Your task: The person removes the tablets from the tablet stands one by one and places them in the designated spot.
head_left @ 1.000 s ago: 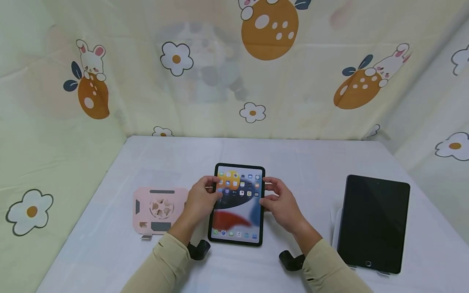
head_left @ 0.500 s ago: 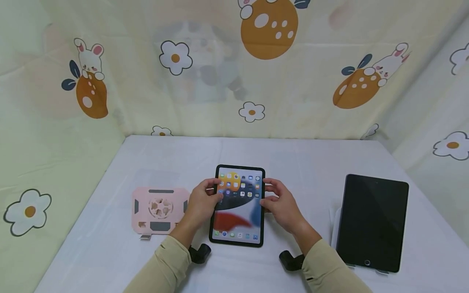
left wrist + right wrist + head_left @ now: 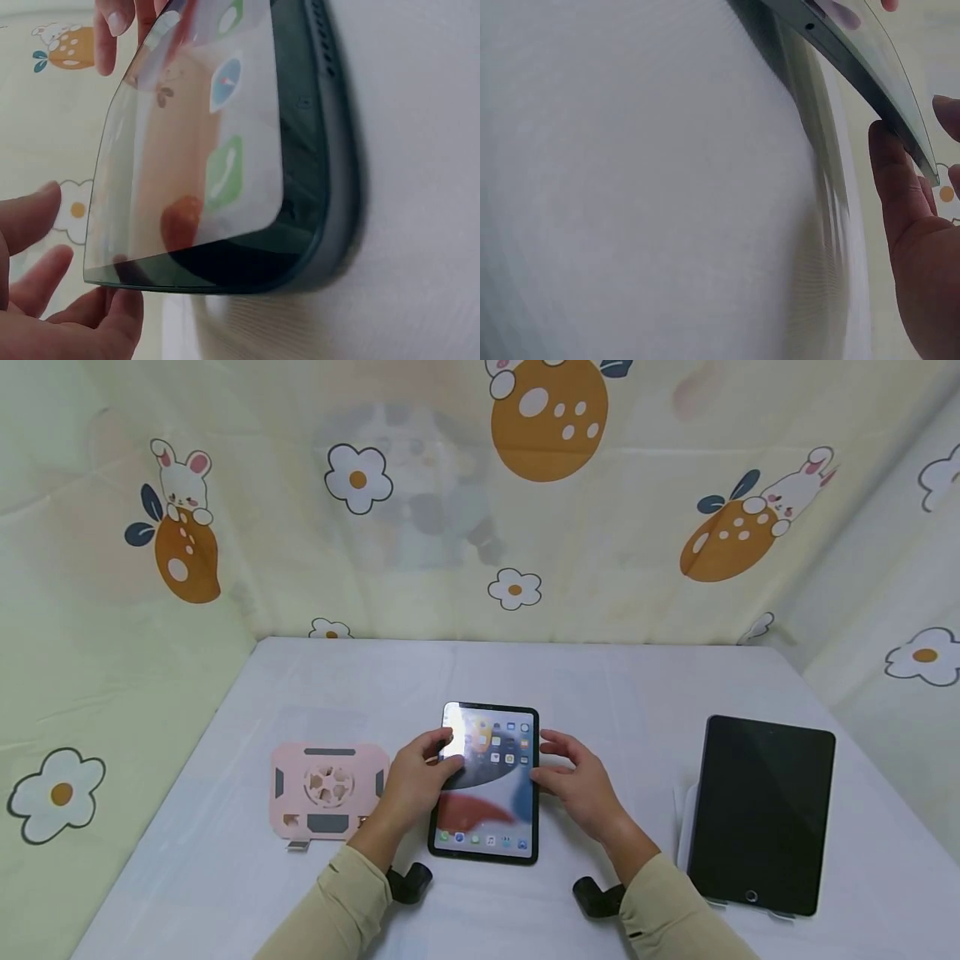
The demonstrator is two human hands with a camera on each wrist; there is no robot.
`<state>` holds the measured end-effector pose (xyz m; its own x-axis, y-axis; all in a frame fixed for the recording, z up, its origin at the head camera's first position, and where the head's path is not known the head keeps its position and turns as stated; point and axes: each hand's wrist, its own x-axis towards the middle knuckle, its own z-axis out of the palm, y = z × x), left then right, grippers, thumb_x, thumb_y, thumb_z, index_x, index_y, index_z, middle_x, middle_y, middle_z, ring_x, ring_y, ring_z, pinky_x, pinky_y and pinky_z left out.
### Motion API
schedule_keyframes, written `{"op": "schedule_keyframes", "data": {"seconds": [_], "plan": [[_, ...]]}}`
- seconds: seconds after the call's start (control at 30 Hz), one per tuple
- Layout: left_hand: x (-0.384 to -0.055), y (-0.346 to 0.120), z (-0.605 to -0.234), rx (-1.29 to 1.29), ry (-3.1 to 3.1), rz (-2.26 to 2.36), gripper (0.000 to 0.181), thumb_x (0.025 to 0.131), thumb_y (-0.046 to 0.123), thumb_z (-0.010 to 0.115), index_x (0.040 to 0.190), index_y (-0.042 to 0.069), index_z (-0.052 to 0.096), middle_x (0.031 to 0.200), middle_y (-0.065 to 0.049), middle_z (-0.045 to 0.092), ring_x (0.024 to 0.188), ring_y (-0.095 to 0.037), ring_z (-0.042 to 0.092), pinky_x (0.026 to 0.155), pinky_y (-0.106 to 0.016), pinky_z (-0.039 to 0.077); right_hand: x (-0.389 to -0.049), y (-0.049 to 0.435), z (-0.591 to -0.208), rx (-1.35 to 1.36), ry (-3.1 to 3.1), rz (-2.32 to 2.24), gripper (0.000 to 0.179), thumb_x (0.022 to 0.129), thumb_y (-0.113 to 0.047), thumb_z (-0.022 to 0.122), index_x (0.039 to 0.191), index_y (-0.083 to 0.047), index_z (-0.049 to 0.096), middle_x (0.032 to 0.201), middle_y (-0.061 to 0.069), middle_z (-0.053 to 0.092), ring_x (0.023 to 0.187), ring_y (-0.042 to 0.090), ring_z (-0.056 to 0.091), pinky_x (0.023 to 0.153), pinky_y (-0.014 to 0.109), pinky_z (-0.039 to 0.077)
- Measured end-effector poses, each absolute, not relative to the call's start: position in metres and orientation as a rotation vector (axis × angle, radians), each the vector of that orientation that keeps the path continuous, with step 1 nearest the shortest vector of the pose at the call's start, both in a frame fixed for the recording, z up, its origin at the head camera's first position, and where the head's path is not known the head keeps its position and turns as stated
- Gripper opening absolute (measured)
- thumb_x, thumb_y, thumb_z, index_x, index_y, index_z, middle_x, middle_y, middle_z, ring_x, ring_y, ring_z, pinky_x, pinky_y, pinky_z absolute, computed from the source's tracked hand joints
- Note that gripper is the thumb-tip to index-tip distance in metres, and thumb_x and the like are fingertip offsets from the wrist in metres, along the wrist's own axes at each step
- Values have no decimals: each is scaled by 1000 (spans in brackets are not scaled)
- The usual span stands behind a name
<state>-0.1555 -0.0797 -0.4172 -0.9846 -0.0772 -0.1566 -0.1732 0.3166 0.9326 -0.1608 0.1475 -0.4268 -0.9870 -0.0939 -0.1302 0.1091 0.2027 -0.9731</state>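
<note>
A tablet [image 3: 487, 793] with a lit screen of app icons and a dark border stands in front of me. My left hand [image 3: 411, 781] holds its left edge, thumb over the screen side and fingers below in the left wrist view. On the opposite edge my right hand [image 3: 587, 787] holds it, thumb at the border. In the right wrist view the fingers [image 3: 891, 161] touch the tablet's back from behind. The tablet's far end leans up off the cloth, and glare covers its upper left corner.
A pink tablet stand [image 3: 292, 781] with grey pads lies at left, partly behind the left wrist. A larger dark tablet [image 3: 761, 818] leans on a white stand [image 3: 687, 827] at right. White cloth covers the table [image 3: 622, 693]; a patterned curtain [image 3: 435, 602] hangs behind.
The tablet's far edge has shifted slightly toward me and its tilt has changed, bringing glare onto the upper left screen. Both hands keep nearly the same place; the right index fingertip now shows slightly off the edge.
</note>
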Motion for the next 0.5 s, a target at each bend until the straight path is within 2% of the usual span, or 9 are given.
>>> {"op": "schedule_keyframes", "data": {"seconds": [0.23,0.5], "plan": [[-155,-80,-422,-220,2460,1769,56,95,24,71,147,14,51,145,-14,52,129,-38,51,103,-50,44,-160,147,-430,3,2282,-1922,60,92,-3,68,147,-6,45,139,20,51,116,33,63,92,35,54],[-152,-80,-426,-284,2464,1725,55,94,26,72,146,20,53,148,-15,49,141,-39,37,110,-56,33,-160,144,-436,-17,2214,-1949,60,92,0,67,148,-3,44,143,20,50,126,34,54,97,35,50]]}}
